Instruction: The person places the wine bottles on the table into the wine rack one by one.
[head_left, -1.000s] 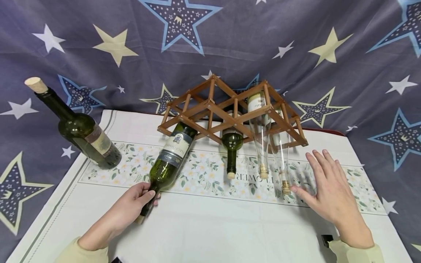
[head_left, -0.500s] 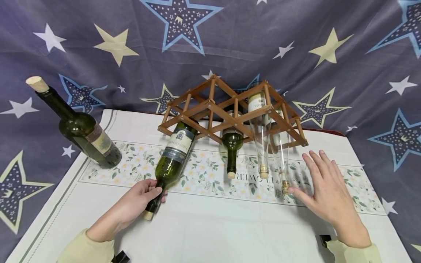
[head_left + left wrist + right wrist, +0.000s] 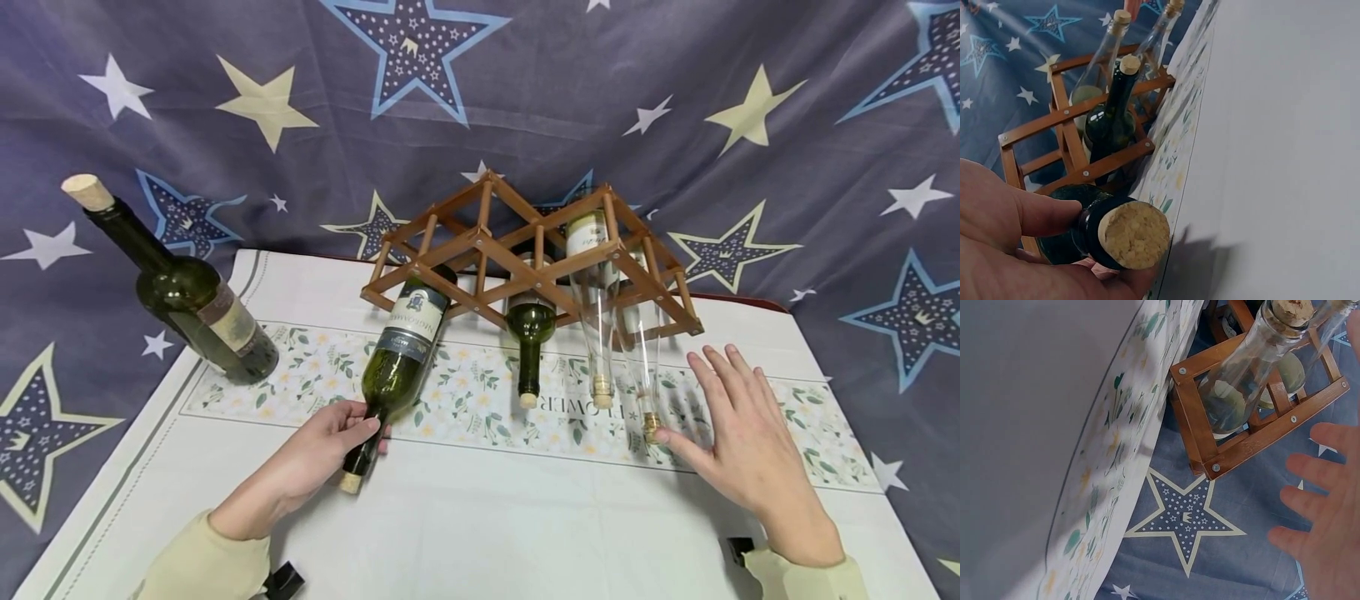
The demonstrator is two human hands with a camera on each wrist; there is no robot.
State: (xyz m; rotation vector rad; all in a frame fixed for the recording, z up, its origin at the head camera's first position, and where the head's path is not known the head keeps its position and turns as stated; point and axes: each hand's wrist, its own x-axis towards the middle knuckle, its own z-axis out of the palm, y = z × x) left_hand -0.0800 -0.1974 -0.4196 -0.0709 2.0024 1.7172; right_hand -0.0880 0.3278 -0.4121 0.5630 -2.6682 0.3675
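My left hand [image 3: 330,446] grips a corked green wine bottle [image 3: 397,367] by its neck. That bottle's base lies in the left lower opening of a wooden wine rack [image 3: 487,242], neck slanting toward me. In the left wrist view its cork [image 3: 1135,236] faces the camera, with thumb and fingers round the neck. My right hand [image 3: 750,437] has its fingers spread, beside the rack's right end. Its thumb tip is at the cork of a clear bottle [image 3: 641,358]; whether they touch I cannot tell. Another clear bottle [image 3: 596,333] and a shorter-looking green bottle [image 3: 530,337] lie in the rack.
A corked green bottle [image 3: 202,300] stands upright at the table's left side. The table has a white cloth [image 3: 562,533] with a printed floral band [image 3: 465,400]. Directly behind the rack hangs a grey-blue star-patterned curtain [image 3: 540,92].
My left hand has shifted right and slightly up with the bottle's neck, so the bottle's base sits further into the rack. My right hand has moved slightly left.
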